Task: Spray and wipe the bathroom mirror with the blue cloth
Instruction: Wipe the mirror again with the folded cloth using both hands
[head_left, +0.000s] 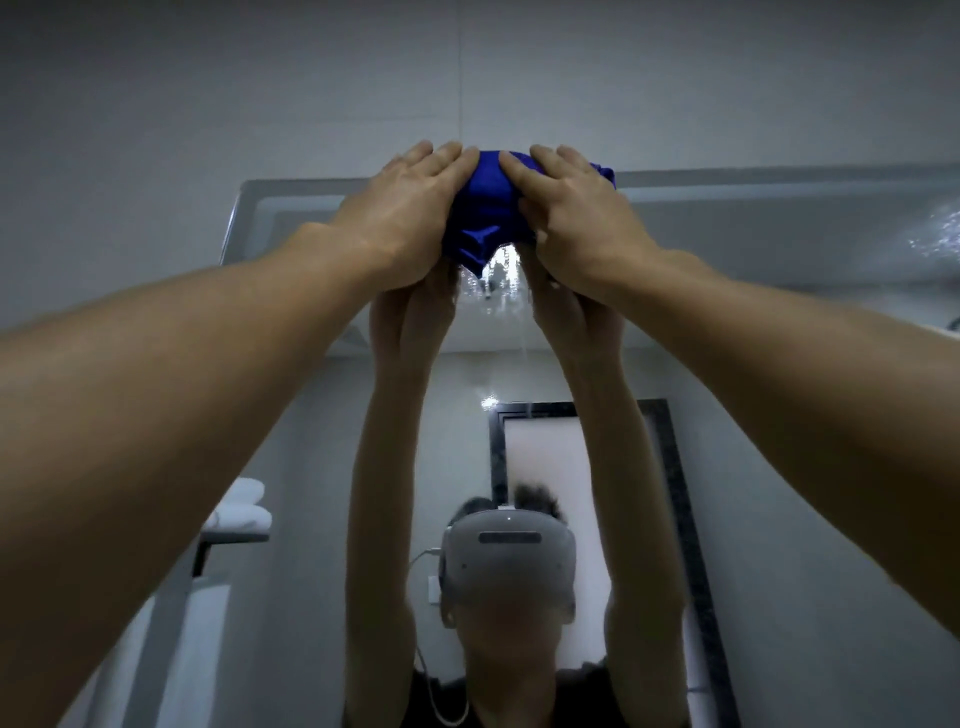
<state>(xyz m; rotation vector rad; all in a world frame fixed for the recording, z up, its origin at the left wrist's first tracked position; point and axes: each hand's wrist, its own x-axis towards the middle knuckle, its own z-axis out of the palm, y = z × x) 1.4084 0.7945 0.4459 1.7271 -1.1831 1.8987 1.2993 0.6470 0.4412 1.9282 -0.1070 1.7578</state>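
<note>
A bunched blue cloth (485, 208) is pressed flat against the top edge of the bathroom mirror (753, 291). My left hand (402, 208) covers the cloth's left side and my right hand (576, 213) covers its right side, both arms stretched upward. Spray droplets (493, 286) glisten on the glass just below the cloth, with a thin run trailing down. More droplets (935, 234) sit at the mirror's upper right. No spray bottle is in view. The mirror reflects my raised arms and a headset.
A pale tiled wall (260, 93) rises above the mirror's top frame. The reflection shows folded white towels on a shelf (239, 514) at the left and a dark-framed door (670, 467) behind.
</note>
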